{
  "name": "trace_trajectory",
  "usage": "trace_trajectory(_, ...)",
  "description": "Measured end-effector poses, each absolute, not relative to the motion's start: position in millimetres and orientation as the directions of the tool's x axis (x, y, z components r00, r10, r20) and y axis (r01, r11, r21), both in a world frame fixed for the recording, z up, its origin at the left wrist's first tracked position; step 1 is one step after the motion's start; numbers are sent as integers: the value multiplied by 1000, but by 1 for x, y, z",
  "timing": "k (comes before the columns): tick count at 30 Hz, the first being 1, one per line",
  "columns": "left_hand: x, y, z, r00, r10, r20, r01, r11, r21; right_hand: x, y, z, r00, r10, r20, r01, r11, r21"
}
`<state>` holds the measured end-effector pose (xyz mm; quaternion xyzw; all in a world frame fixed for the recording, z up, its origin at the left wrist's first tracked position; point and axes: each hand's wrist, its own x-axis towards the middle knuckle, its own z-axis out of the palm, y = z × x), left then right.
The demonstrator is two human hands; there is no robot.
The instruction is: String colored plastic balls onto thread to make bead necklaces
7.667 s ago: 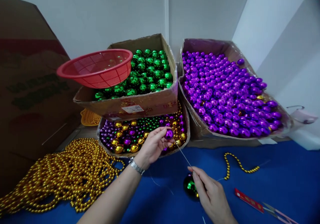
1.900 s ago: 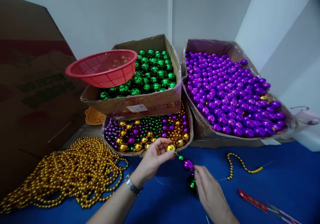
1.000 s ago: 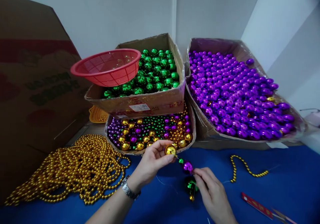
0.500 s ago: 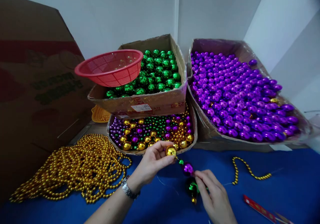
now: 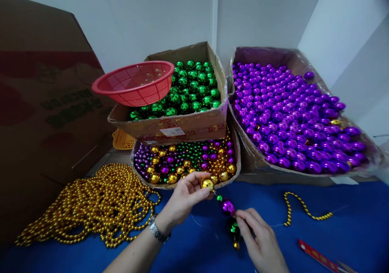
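Between thumb and fingers, my left hand (image 5: 190,192) pinches a shiny gold bead (image 5: 207,183). From it a string runs down to the right, carrying a small green bead (image 5: 219,198), a purple bead (image 5: 227,206), a large green bead (image 5: 233,226) and a little gold bead (image 5: 236,246). My right hand (image 5: 258,234) is closed on this bead string just below the purple bead; its fingertips hide the exact grip point. Directly behind my left hand, a low carton (image 5: 185,187) holds mixed purple, gold and green beads.
Gold bead strands (image 5: 100,208) lie heaped at left on the blue cloth (image 5: 200,252). A green-ball box (image 5: 194,129) bears a red basket (image 5: 136,96); a purple-bead box (image 5: 243,141) stands right. A short gold strand (image 5: 304,208) and red strip (image 5: 317,256) lie at right.
Both hands stay almost in place, still holding the bead string. The purple and green beads have shifted very slightly; the whole view has moved a little.
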<state>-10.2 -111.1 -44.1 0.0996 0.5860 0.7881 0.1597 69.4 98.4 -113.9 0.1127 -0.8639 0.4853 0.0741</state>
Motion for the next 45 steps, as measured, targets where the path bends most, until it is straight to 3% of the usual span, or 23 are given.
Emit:
trace_trajectory(9, -10, -111, -43, -933, 359, -14, -76, -158, 985, 69, 98, -113, -965, -122, 231, -261, 515, -816)
trace_trajectory(20, -6, -109, -40, -911, 410, -30, -105, -161, 981, 69, 90, -111, -977, -86, 194, -212, 466, -859)
trace_trajectory(24, -9, -115, -35, -883, 469, -2, -37, -67, 997, 69, 91, -115, -987, -56, 152, -162, 403, -901)
trace_trajectory(26, -22, -126, -31, -912, 406, 61, 105, 89, 990, 69, 94, -117, -990, -23, 140, -139, 368, -919)
trace_trajectory(28, -45, -141, -30, -942, 280, 183, 296, 437, 849, 69, 96, -118, -990, -13, 139, -134, 357, -925)
trace_trajectory(29, -58, -150, -30, -934, 241, 264, 358, 627, 692, 68, 97, -118, -990, -16, 139, -135, 356, -925)
trace_trajectory(30, -72, -157, -32, -919, 268, 290, 385, 773, 505, 68, 97, -117, -990, -21, 139, -137, 356, -924)
trace_trajectory(33, -107, -173, -40, -917, 321, 238, 389, 856, 342, 67, 96, -115, -987, -37, 157, -160, 353, -922)
trace_trajectory(39, -131, -174, -57, -918, 356, 173, 395, 859, 327, 68, 93, -112, -982, -17, 187, -179, 376, -909)
trace_trajectory(45, -128, -176, -46, -933, 298, 202, 360, 793, 492, 69, 93, -110, -974, -24, 224, -212, 434, -875)
